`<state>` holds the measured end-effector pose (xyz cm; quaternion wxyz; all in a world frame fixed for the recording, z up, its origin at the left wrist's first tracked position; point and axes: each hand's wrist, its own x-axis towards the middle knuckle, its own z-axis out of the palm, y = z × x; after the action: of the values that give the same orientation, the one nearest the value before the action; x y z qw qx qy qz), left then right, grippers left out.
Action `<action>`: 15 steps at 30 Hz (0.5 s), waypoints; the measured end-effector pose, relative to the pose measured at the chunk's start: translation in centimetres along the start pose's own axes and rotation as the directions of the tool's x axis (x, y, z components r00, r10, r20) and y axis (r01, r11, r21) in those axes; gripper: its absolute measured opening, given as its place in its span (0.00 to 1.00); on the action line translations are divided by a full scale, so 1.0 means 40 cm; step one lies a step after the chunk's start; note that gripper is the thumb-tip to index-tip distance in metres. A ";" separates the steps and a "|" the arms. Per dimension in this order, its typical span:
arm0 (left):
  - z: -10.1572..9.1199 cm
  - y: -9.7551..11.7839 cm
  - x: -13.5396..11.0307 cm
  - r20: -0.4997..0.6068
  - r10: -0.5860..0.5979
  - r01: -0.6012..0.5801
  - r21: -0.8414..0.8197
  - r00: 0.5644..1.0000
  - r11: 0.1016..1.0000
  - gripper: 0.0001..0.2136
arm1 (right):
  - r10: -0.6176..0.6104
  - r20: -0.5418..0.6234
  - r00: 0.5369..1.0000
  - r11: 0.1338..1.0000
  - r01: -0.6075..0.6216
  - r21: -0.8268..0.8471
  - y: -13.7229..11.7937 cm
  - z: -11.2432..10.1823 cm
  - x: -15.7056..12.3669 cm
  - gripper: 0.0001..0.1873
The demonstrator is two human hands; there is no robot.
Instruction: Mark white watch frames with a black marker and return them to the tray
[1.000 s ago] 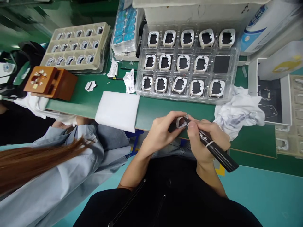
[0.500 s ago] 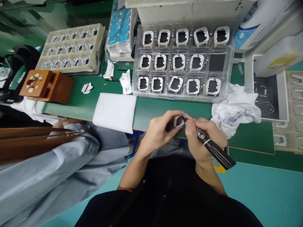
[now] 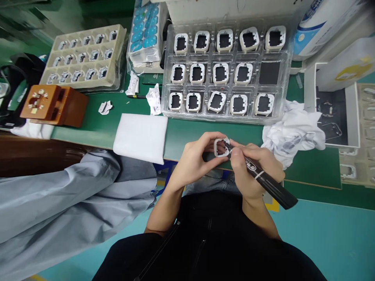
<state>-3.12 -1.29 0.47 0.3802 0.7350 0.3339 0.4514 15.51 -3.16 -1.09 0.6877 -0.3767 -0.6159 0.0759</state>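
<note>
The left hand (image 3: 195,158) holds a white frame (image 3: 216,148) by its rim over the front edge of the green table (image 3: 187,134); the right hand (image 3: 254,166) grasps a black marker (image 3: 274,188), its tip at the frame's inner side. Behind them lies a clear tray (image 3: 216,116) of similar frames, a crumpled cloth (image 3: 293,130) against its near right corner. Leftward, a white foam sheet (image 3: 140,136) overlaps the table's front edge.
</note>
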 end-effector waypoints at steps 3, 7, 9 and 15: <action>0.002 -0.004 -0.005 -0.016 0.022 -0.021 0.038 1.000 0.999 0.21 | 0.008 0.015 1.000 1.000 -0.007 -0.029 -0.002 -0.003 -0.001 0.09; 0.002 -0.004 -0.006 -0.011 0.025 -0.024 0.065 1.000 0.998 0.20 | 0.005 0.017 1.000 0.999 -0.004 -0.039 -0.002 -0.003 0.001 0.10; 0.001 -0.003 -0.005 -0.011 0.019 -0.018 0.070 1.000 0.997 0.19 | 0.002 0.015 1.000 0.999 -0.001 -0.048 -0.002 -0.002 0.003 0.09; 0.000 -0.003 -0.004 -0.014 0.038 -0.037 0.089 0.999 0.995 0.20 | 0.011 0.017 1.000 0.999 -0.010 -0.046 -0.004 -0.002 0.006 0.09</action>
<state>-3.19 -1.34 0.29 0.3359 0.7537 0.3429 0.4489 15.57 -3.17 -0.78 0.6731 -0.3949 -0.6215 0.0687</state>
